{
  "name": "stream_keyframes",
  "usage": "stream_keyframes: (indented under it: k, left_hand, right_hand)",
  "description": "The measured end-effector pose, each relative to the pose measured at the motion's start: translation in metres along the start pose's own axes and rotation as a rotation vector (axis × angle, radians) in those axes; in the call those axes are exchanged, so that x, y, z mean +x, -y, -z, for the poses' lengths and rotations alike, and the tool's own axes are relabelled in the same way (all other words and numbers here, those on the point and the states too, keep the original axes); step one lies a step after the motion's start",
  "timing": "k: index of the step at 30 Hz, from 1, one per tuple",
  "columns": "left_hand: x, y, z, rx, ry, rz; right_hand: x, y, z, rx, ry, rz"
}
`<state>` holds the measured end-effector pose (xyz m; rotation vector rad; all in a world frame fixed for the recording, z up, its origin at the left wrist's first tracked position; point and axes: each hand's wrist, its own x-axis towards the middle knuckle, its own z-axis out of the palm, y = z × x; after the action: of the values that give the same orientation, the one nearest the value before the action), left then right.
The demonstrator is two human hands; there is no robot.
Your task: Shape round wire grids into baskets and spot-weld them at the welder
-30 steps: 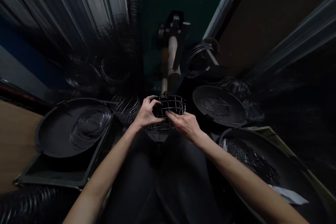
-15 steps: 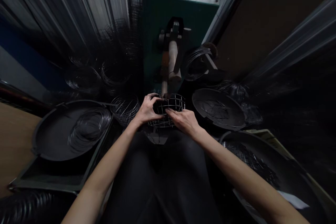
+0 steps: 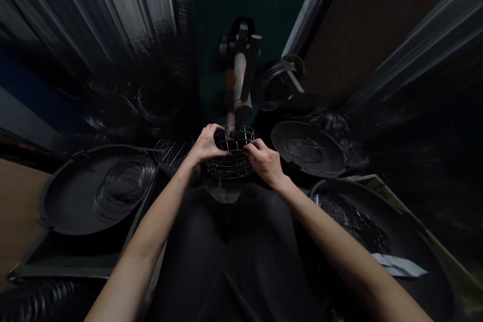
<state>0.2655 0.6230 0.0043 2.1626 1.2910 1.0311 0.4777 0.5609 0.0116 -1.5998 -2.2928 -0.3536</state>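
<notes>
A round wire basket [image 3: 231, 168] of thin metal rods sits in front of my lap, under the arm of a spot welder [image 3: 240, 80]. The welder's lower tip reaches down inside the basket's ring. My left hand [image 3: 206, 145] grips the left side, its thumb along the near part and its fingers on the far rim. At the right side, my right hand [image 3: 264, 162] is closed, with thumb and fingertips pinched at the near rim wire. Whether a separate small wire lies between those fingertips is too dark to tell.
A dark pan [image 3: 71, 196] with coiled wire rings stands at left on a crate. To the right are a pan [image 3: 279, 136] with loose wire pieces and a larger pan [image 3: 411, 241] with wire parts and a white paper strip [image 3: 400, 265]. Wire coils [image 3: 109, 113] lie back left.
My right hand has drawn its fingers in from lying across the near wires to a pinch at the right rim. The whole view has shifted slightly; my left hand keeps its grip.
</notes>
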Motion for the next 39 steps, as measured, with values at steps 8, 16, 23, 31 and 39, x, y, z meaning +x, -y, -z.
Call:
stream_keyframes:
  k: [8, 16, 23, 31, 39]
  left_hand:
    - [0.021, 0.015, 0.002, -0.125, -0.014, -0.001]
    - [0.033, 0.016, 0.003, -0.178, -0.001, -0.044]
    - [0.004, 0.062, 0.04, -0.574, -0.175, 0.136]
    - [-0.029, 0.082, 0.029, -0.445, 0.103, 0.178]
    - [-0.023, 0.097, -0.01, -0.246, 0.127, 0.15]
  right_hand:
    - [0.024, -0.003, -0.002, 0.119, 0.028, -0.1]
    - [0.035, -0.014, -0.009, 0.306, -0.047, -0.118]
    - [0.046, -0.063, -0.002, 0.447, -0.184, -0.012]
    - [0.086, -0.071, 0.007, 0.476, -0.152, 0.046]
    - [-0.129, -0.16, 0.009, 0.132, 0.212, -0.893]
